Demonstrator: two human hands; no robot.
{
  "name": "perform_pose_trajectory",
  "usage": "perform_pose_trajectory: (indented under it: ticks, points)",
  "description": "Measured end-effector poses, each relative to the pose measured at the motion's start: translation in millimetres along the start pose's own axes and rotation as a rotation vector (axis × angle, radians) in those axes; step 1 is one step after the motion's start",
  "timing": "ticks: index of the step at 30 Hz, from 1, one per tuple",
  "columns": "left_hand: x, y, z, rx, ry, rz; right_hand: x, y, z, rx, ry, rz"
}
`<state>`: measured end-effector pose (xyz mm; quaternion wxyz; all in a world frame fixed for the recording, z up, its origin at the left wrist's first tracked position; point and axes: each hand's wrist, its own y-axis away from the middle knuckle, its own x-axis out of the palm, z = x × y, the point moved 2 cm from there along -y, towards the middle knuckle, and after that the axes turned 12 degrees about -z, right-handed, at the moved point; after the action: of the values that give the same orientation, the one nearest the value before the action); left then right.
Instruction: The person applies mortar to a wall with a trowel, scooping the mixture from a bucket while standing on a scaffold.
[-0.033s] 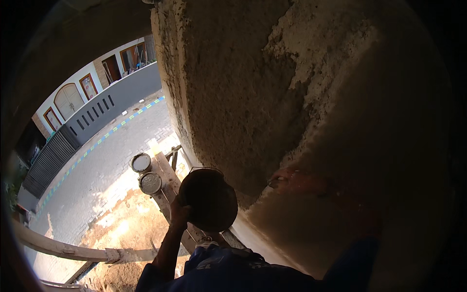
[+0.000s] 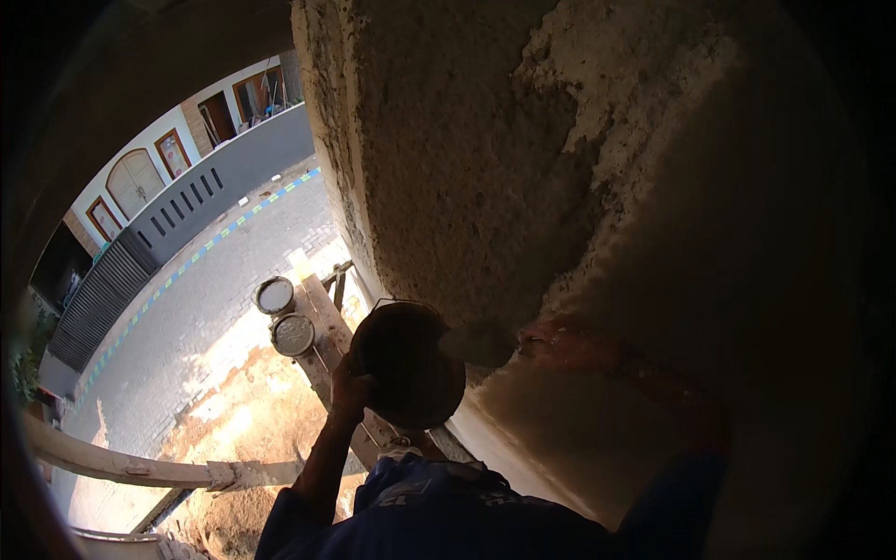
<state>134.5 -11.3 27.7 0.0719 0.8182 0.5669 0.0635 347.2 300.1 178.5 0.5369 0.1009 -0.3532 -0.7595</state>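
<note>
A dark round bucket [image 2: 405,364] is gripped at its left rim by my left hand [image 2: 350,385]. My right hand [image 2: 551,341], reddish and in deep shade, is closed on a dim, trowel-like tool [image 2: 481,342], whose blurred grey blade reaches over the bucket's right rim. The bucket's interior is too dark to make out. Behind them stands a rough wall [image 2: 448,168], with patchy coarse render above and smoother surface in shadow at the right.
Two buckets [image 2: 292,334] of grey material stand on wooden planks [image 2: 325,308]. A curved timber rail [image 2: 121,467] crosses the lower left. Below lie sandy ground [image 2: 233,411] and a paved lane [image 2: 215,280], with a grey boundary wall [image 2: 187,201] and house front opposite.
The bucket and my left hand have shifted slightly up and right in the view, along with much of the scene. The grey blade now shows at the bucket's right rim.
</note>
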Motion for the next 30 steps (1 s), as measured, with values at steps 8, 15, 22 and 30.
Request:
perform_pose_trajectory:
  ticks: [8,15,22,30]
  points:
    - [38.2,5.3,-75.5,0.081,-0.034,0.251,64.9,-57.5,-60.9,1.665,-3.090,0.863]
    - [71.3,-6.3,-82.1,0.116,-0.088,0.426,25.5,-47.7,-110.1,2.870,-3.115,0.851]
    - [74.5,-4.1,-73.1,0.153,-0.231,0.423,55.0,10.1,-49.5,1.749,-2.998,1.210]
    - [93.1,-8.3,-56.7,0.081,-0.237,0.320,7.4,-70.8,-153.1,2.938,-3.154,1.423]
